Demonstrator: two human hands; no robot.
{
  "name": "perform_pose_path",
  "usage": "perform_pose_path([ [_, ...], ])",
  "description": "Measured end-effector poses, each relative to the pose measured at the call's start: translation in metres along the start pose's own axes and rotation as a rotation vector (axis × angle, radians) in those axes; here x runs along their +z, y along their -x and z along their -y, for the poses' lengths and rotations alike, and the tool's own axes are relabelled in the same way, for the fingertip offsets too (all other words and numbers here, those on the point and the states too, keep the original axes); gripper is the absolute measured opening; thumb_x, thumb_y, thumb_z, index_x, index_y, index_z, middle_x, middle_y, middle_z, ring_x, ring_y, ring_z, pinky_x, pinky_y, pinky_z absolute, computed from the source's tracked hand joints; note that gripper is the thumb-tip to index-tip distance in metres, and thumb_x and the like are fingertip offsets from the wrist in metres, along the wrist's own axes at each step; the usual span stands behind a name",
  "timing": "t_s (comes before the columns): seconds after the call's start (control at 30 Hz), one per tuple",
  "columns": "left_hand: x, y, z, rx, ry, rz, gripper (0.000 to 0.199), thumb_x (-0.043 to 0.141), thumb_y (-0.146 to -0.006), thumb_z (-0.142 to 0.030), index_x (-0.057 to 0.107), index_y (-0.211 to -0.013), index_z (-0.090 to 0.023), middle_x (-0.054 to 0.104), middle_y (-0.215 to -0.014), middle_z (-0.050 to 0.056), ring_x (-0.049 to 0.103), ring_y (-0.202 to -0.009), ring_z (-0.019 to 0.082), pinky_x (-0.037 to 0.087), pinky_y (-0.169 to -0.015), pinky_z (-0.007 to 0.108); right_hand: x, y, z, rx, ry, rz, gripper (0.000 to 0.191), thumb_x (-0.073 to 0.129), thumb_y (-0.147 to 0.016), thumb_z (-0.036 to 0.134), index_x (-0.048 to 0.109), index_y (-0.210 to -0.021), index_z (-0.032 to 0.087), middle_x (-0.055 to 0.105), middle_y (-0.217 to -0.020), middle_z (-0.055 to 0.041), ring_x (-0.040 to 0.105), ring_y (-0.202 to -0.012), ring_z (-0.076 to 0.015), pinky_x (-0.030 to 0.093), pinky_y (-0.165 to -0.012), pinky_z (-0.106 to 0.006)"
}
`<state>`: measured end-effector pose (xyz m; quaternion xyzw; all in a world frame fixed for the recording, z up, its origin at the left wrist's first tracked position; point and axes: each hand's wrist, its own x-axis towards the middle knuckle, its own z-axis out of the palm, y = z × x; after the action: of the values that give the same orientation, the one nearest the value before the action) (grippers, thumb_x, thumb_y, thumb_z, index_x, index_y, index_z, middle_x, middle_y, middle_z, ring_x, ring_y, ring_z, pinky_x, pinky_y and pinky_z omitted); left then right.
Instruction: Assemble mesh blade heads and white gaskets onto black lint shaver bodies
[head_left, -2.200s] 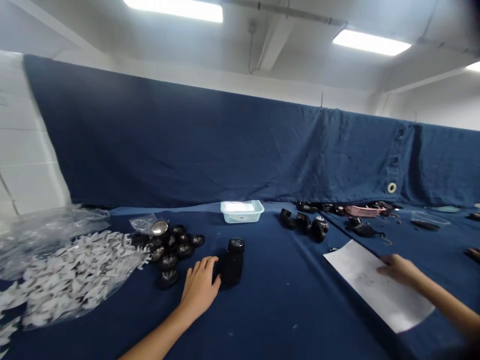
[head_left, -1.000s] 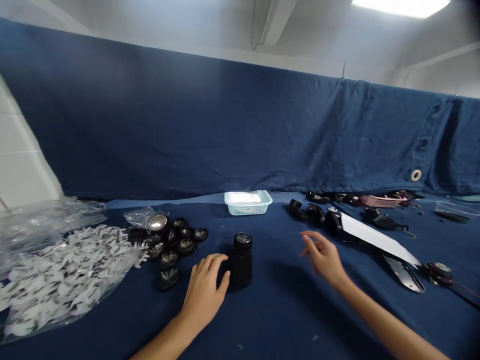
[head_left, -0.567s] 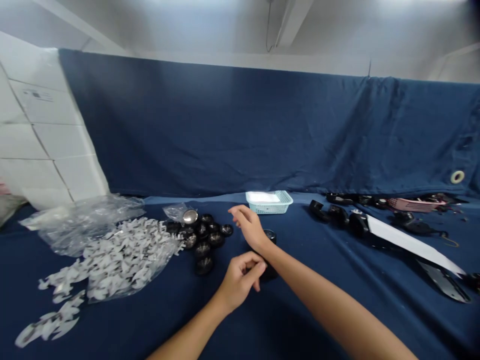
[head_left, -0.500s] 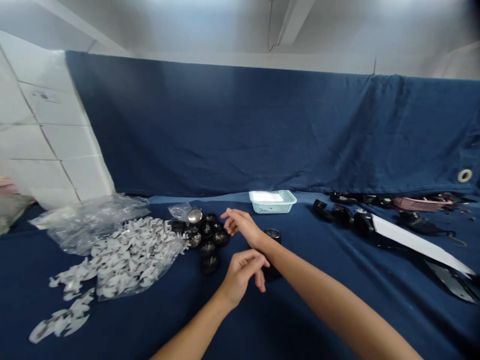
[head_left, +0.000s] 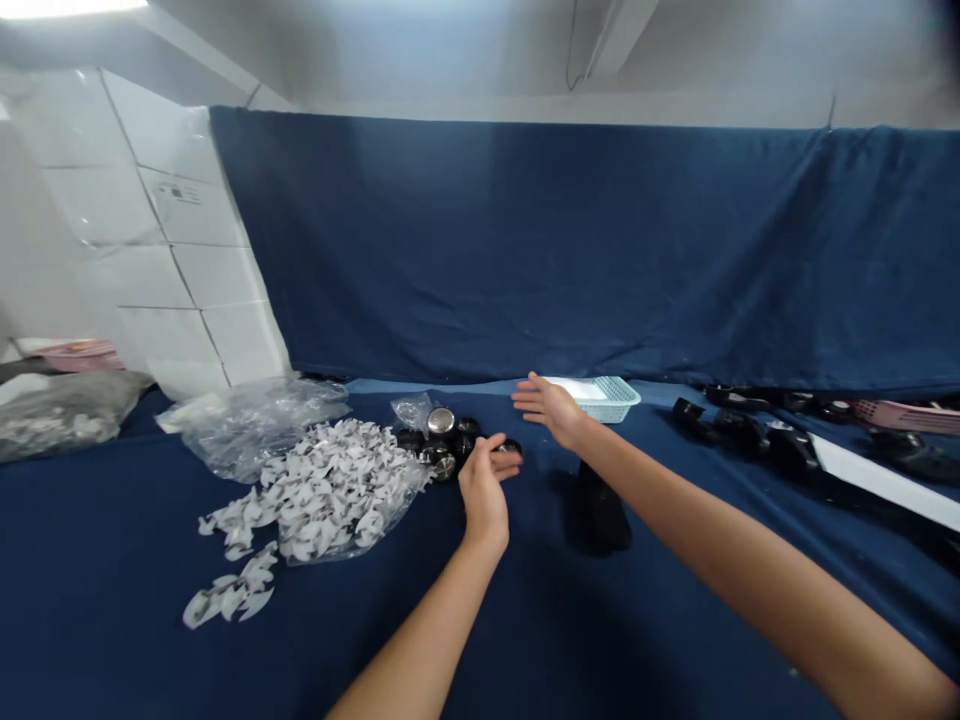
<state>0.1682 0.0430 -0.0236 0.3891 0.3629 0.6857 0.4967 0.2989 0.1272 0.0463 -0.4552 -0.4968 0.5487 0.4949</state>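
Open blue tablecloth (head_left: 187, 640) up to the black cylinder (head_left: 602, 510) and black discs (head_left: 444, 466)

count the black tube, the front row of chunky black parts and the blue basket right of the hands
black tube: 1
chunky black parts: 3
blue basket: 1
total: 5

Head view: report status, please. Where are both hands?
Left hand open beside black round pieces; right hand open, empty; black cylinder under right forearm.
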Motion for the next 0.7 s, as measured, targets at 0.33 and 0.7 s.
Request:
perform_pose_path([
  [0.33,-0.001,0.004,-0.025,-0.270,0.383,0.308,0.072,0.037,-0.083,-0.077,0.021,-0.038,-0.023,0.019,-0.026,-0.008,0.022,-0.018,0.005,0.015,-0.024,0.018,0.074,0.038,-0.023,0.345,0.163,0.449,0.056,0.042,-0.086,0.065,0.069,-0.080,0.016,0.071,-0.066,-0.0114,0.068,-0.058,-0.0251,0.054,-0.045,-0.036],
  [0.7,0.000,0.004,-0.011,-0.271,0.251,0.417,0.068,0.048,-0.079,-0.075,0.030,-0.041,-0.023,0.022,-0.026,-0.009,0.028,-0.018,0.007,0.036,-0.028,0.022,0.066,0.054,-0.029,0.026,0.549,0.211,0.047,0.038,-0.097,0.054,0.063,-0.093,0.015,0.064,-0.067,0.0017,0.061,-0.053,-0.0114,0.054,-0.056,-0.028],
])
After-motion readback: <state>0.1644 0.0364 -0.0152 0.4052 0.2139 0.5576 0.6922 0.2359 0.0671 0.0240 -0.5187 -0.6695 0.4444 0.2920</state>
